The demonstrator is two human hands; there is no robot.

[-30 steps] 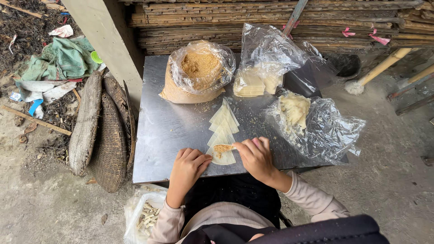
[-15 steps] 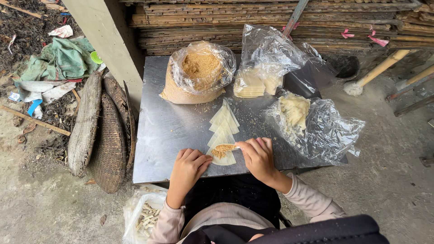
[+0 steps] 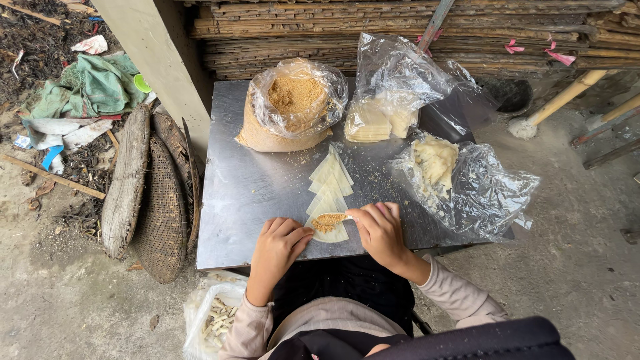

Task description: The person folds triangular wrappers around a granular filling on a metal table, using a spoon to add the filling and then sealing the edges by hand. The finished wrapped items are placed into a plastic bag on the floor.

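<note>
Right hand [image 3: 381, 229]: fingers curled narrow around the handle of a small spoon [image 3: 335, 218] loaded with brown crumbly filling, the bowl held just left of the fingertips over the nearest wrapper [image 3: 331, 231]. Left hand [image 3: 279, 244]: holds nothing, fingers bent and loosely together, tips resting on the left edge of that same pale wrapper, which lies flat on the metal bench [image 3: 247, 193] between the two hands and carries a small heap of filling at its middle. Beyond the hands, away from the person: a row of overlapping pale wrappers [image 3: 330, 175] fanned in a line up the bench, touching one another. Farther up and to the left of that row: an open clear bag of brown filling [image 3: 291, 107], standing slumped, with crumbs scattered on the bench around it. Farther up and to the right: a clear bag with a stack of wrappers [image 3: 373, 123] inside. Right of the right hand: a crumpled clear bag holding pale dough pieces [image 3: 435, 160], overhanging the bench edge. Below the left hand, beside the person's knee on the ground: a plastic bag of finished pale rolled pieces [image 3: 217, 319]. Left of the bench: woven baskets [image 3: 160, 200] leaning on edge against a concrete post [image 3: 160, 53]. Behind the bench: stacked bamboo slats [image 3: 400, 27].
</note>
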